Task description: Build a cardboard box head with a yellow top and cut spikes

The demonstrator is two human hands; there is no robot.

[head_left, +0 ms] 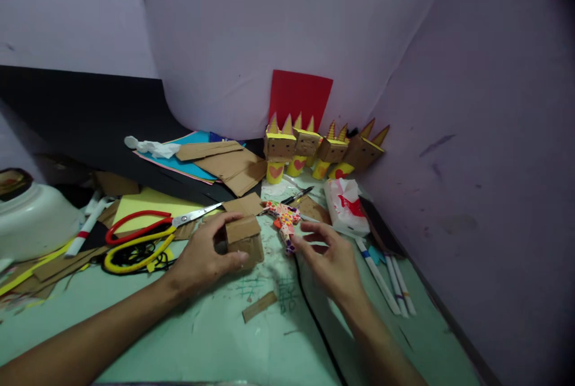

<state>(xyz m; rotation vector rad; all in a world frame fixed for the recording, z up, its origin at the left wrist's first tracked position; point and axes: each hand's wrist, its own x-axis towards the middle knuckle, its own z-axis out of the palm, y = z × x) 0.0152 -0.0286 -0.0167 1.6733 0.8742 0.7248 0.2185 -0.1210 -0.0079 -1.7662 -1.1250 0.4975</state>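
Observation:
My left hand (pixel 204 251) is closed around a small brown cardboard box (pixel 245 239), with the thumb on its near side. To the right of the box lies a glue gun (pixel 286 218) covered in a colourful floral pattern, its black cord (pixel 309 308) running toward me. My right hand (pixel 327 257) hovers beside the handle with fingers apart and curved. Its fingertips are close to the handle; whether they touch it I cannot tell. A narrow cardboard strip (pixel 259 306) lies on the table in front of the box.
Scissors (pixel 171 224) with red and yellow handles lie left. Several cardboard figures with horns (pixel 281 148) stand at the back. A tissue pack (pixel 345 203) and white markers (pixel 380 278) are at right. Cardboard sheets (pixel 233 167) lie behind; a white container (pixel 38 218) stands far left.

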